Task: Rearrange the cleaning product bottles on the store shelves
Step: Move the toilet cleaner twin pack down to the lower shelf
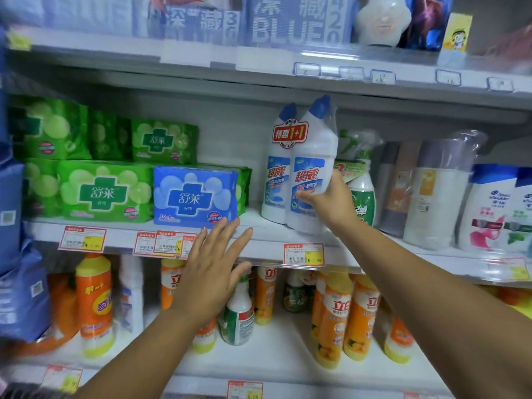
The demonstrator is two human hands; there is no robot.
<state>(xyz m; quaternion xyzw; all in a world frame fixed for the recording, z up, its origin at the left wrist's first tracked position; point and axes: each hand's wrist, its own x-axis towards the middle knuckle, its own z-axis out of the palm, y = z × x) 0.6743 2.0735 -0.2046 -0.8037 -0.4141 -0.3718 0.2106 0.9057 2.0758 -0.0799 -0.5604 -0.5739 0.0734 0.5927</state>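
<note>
Gripping twin-pack bottles [299,168], right hand [328,201]

You see two white bottles [299,168] with blue caps, blue labels with red lettering, and a red-and-white tag. Beside them lie green packs [106,191] printed with pale bubbles and one blue pack [195,197]. Below stand orange-and-yellow bottles [334,318]. The price tags [303,254] are red, white and yellow.
</note>
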